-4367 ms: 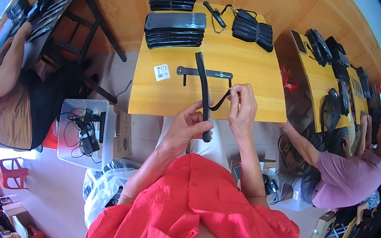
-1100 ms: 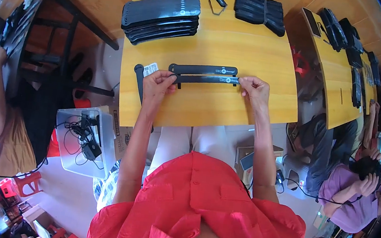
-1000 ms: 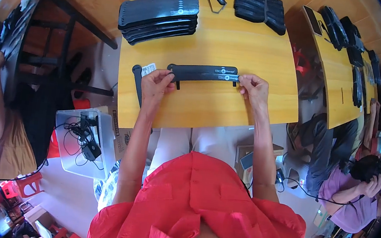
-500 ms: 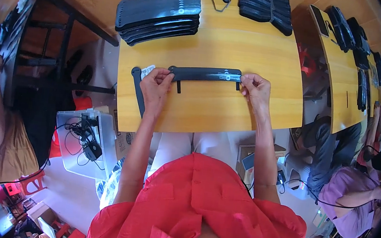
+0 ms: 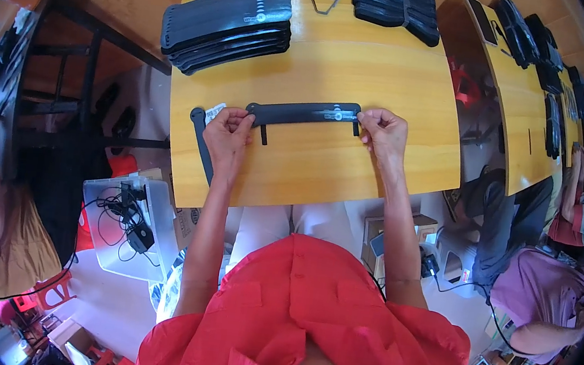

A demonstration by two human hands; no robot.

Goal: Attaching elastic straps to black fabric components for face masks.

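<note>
Hands pinch opposite ends of a long flat black strip (image 5: 305,113) that lies crosswise on the yellow worktop (image 5: 364,67): left hand (image 5: 229,133) has thumb and fingertips closed on the left end, right hand (image 5: 384,130) grips the right end the same way. Strip sits flat and straight in front of the person, two short black tabs hanging off its near edge, one near each hand. Second black strip (image 5: 200,143) lies at an angle by the left worktop edge, under or just beside the left wrist, apart from the held one; small white label (image 5: 215,111) between them. Judging progress: one strip is laid out and being set or pressed at its ends, the angled one looks not yet dealt with, and the stack of black curved panels (image 5: 227,25) further back is untouched, so most of the pile appears left. More black stacks (image 5: 398,4) at the far edge and on the neighbouring bench (image 5: 528,102). Against half a second ago: same grip, same strip position, hands barely shifted; 4.4 s ago the strip stood nearly lengthwise with both hands close together near the front edge, now it is turned crosswise and hands are spread wide. Other seated people at left (image 5: 1,234) and right (image 5: 547,301).
</note>
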